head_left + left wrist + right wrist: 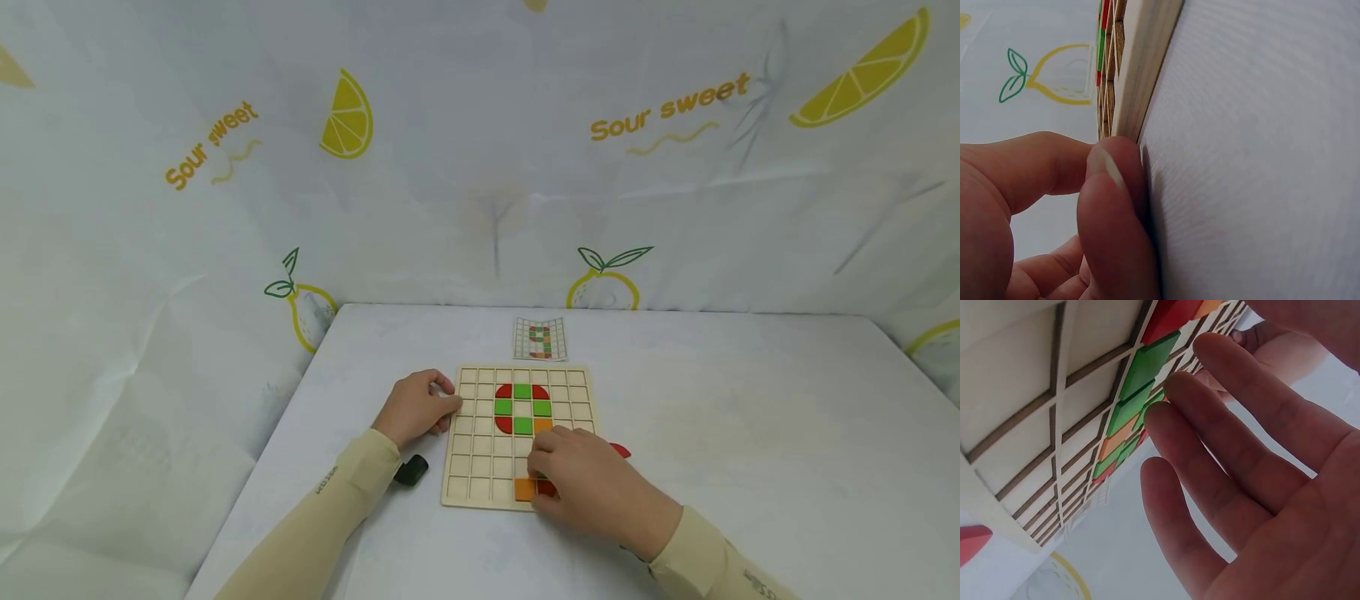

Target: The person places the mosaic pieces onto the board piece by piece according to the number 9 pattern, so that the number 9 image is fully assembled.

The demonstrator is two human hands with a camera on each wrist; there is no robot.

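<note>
A pale wooden grid board (480,467) lies on the table, bearing red, green and orange tiles. My left hand (420,407) is at its left edge; in the left wrist view the thumb (1113,231) and a fingertip meet against the board's side. My right hand (592,483) is over the lower right part, around a red tile (547,487) beside an orange tile (524,489) in the bottom row. The right wrist view shows its fingers (1204,469) loosely extended, apart from the green tiles (1152,362) set in the cells. The right hand hides some cells from the head view.
A small pattern card (540,339) lies behind the board. One loose red piece (620,450) is on the table right of the board, partly behind the right hand. A black object (411,471) is by the left wrist. A printed white cloth (465,167) hangs behind the table.
</note>
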